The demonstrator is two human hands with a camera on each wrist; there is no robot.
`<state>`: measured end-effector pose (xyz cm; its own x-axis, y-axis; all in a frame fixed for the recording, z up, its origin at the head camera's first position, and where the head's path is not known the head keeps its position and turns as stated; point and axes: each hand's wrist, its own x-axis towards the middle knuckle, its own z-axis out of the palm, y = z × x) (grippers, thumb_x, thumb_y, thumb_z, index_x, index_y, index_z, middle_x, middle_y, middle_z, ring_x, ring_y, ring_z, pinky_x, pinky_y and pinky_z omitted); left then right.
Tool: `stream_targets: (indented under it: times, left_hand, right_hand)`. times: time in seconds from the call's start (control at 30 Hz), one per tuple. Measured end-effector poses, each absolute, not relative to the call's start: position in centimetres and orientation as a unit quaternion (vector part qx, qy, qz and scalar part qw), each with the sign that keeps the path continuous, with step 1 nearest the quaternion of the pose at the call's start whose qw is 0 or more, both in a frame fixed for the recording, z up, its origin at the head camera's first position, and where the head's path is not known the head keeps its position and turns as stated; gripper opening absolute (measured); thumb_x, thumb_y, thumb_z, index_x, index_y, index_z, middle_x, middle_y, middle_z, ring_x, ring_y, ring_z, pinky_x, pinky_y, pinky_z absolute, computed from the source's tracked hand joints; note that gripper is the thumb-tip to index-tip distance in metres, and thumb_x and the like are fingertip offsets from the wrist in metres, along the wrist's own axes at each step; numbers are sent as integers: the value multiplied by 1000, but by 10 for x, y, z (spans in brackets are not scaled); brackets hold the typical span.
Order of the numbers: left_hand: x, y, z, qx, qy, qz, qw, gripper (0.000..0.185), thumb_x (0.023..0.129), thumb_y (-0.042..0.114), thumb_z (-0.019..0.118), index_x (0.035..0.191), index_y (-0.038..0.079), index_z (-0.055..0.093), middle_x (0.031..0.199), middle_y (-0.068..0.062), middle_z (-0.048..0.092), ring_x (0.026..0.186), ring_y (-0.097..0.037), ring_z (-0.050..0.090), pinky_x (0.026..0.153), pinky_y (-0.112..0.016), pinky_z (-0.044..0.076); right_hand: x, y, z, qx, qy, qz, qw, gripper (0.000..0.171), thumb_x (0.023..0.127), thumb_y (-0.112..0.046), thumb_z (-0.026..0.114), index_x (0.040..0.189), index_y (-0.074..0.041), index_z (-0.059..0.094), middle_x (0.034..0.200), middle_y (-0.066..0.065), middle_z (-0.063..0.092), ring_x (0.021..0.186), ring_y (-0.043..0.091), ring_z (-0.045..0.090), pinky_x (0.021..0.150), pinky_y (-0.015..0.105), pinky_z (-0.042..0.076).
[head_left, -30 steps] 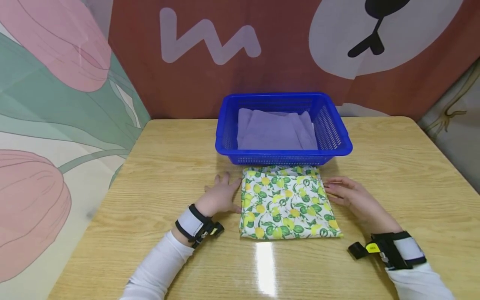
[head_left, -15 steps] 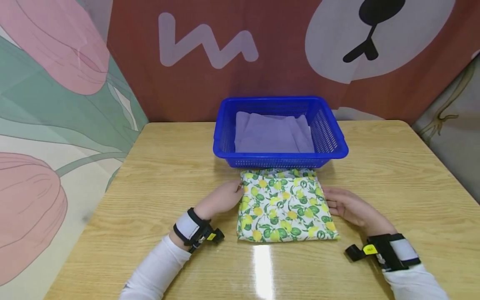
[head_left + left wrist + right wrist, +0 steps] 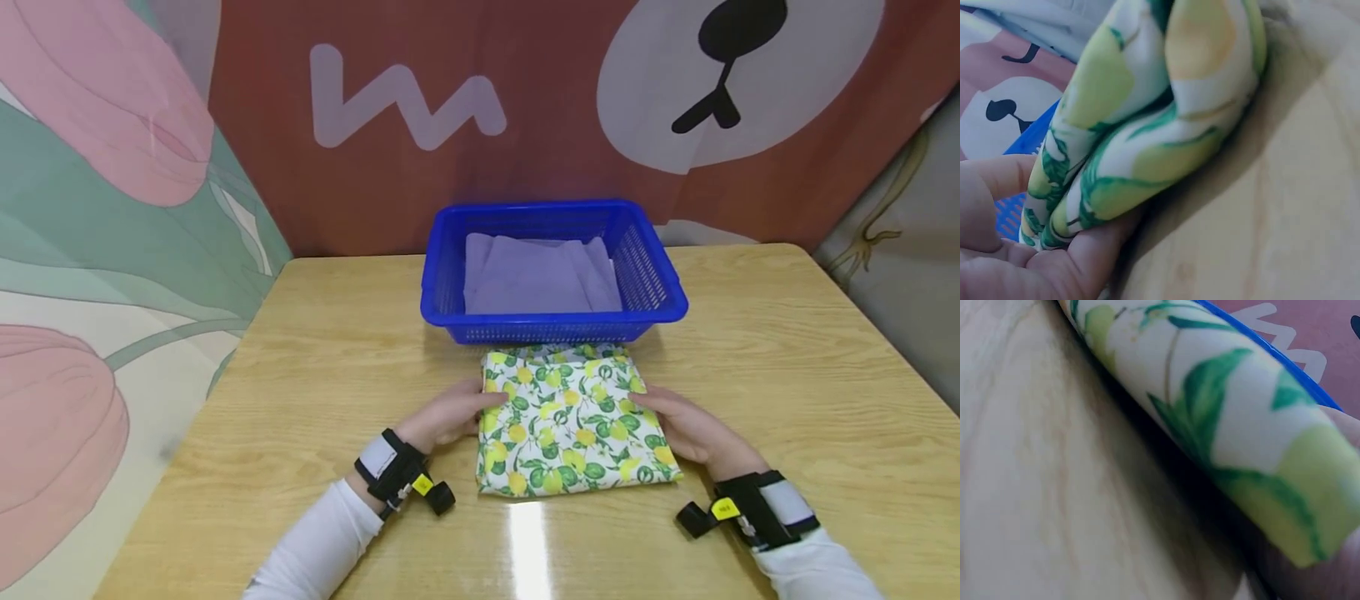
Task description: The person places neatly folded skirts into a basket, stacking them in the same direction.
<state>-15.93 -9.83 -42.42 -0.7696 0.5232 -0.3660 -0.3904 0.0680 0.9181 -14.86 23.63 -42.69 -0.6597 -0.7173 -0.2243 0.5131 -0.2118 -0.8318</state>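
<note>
A folded lemon-print cloth (image 3: 573, 433) lies in front of the blue basket in the head view. My left hand (image 3: 444, 418) grips its left side, thumb on top and fingers underneath. On the opposite side my right hand (image 3: 692, 429) holds the cloth the same way, its fingers mostly hidden below. In the left wrist view, folded layers of the cloth (image 3: 1141, 144) sit between the thumb and fingers (image 3: 1094, 253). Shadow shows under the cloth's edge (image 3: 1222, 419) in the right wrist view, where only part of the right hand (image 3: 1341, 425) appears.
Just behind the cloth stands a blue plastic basket (image 3: 555, 319) with perforated walls. A folded purple cloth (image 3: 536, 275) lies inside it. The wooden table (image 3: 337, 333) meets a printed backdrop (image 3: 555, 125) at its rear edge.
My left fingers have gone from spread beside the cloth to gripping its side. The right hand has moved in from the right edge and taken hold too. The basket stays in place.
</note>
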Motion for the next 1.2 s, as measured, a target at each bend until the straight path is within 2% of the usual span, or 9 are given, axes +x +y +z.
stream_targets:
  times: [0.1, 0.3, 0.7, 1.03, 1.2]
  left_hand:
    - [-156, -97, -428, 57, 631, 693, 344, 46, 97, 17, 50, 137, -4, 38, 126, -23, 57, 101, -23, 65, 88, -42, 53]
    - [-153, -94, -431, 63, 586, 723, 360, 48, 98, 15, 49, 143, 4, 34, 131, -21, 54, 109, -26, 62, 91, -43, 51]
    - [-150, -89, -433, 64, 564, 746, 349, 49, 100, 17, 42, 145, 2, 29, 141, -22, 44, 120, -25, 55, 101, -39, 45]
    - [-149, -88, -432, 57, 566, 751, 335, 49, 102, 20, 38, 146, 3, 27, 140, -23, 45, 119, -26, 56, 99, -39, 46]
    - [-149, -88, -432, 59, 566, 750, 338, 48, 103, 22, 37, 146, 4, 28, 140, -23, 46, 118, -25, 57, 98, -39, 47]
  right_hand:
    - [-146, 233, -426, -93, 481, -769, 411, 66, 105, -18, 25, 144, -1, -26, 124, 1, 61, 114, 19, 59, 97, 37, 48]
    - [-144, 230, -426, -71, 469, -781, 407, 67, 105, -14, 28, 146, -7, -25, 124, 2, 61, 114, 22, 60, 98, 40, 47]
    - [-144, 232, -433, -74, 504, -764, 397, 69, 104, -16, 34, 147, -1, -18, 122, 3, 62, 113, 22, 61, 97, 40, 47]
    - [-144, 232, -430, -51, 493, -774, 395, 67, 103, -12, 35, 147, 3, -14, 120, 6, 64, 112, 24, 61, 97, 42, 46]
    - [-143, 233, -428, -51, 487, -774, 401, 62, 104, -16, 33, 147, 1, -8, 120, 6, 64, 111, 23, 62, 97, 40, 47]
